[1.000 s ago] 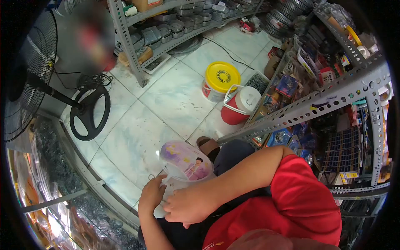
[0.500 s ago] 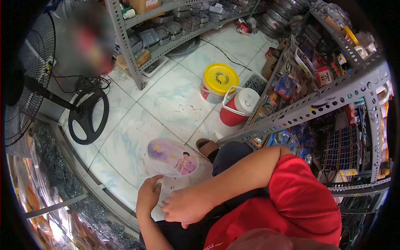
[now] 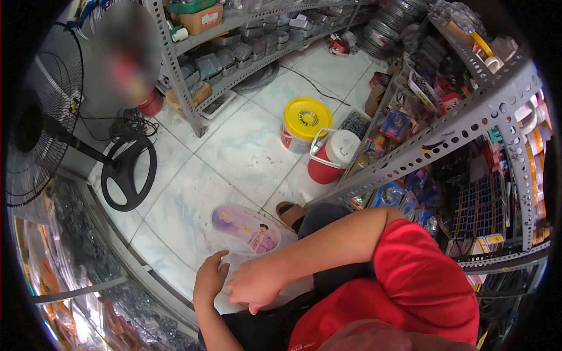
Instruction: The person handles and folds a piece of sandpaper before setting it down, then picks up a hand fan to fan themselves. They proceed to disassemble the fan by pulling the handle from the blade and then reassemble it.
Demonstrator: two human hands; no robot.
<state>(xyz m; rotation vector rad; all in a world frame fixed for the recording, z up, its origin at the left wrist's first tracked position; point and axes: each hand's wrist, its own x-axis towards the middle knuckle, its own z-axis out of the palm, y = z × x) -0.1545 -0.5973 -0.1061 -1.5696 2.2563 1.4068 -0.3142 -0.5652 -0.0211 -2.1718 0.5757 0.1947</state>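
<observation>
While both hands are working low in the lap, these lines are reading the scene:
Fan position: the hand fan [image 3: 246, 230] is lying just ahead of the fingers, out over the tiled floor [image 3: 246, 146].
Long axis: running from the hands away toward the sandalled foot [image 3: 291, 212].
Nearer hand: the left hand [image 3: 211, 279] is curling at the fan's base, seemingly gripping the handle.
Right hand [image 3: 256, 285]: resting beside it, fingers bent downward, grip unclear.
Look: translucent oval, printed with a figure on purple.

Two hands [image 3: 212, 279] [image 3: 256, 284], one hand fan [image 3: 246, 230], one yellow-lidded bucket [image 3: 305, 121], one red cooler jug [image 3: 331, 157], one standing fan [image 3: 41, 117]
</observation>
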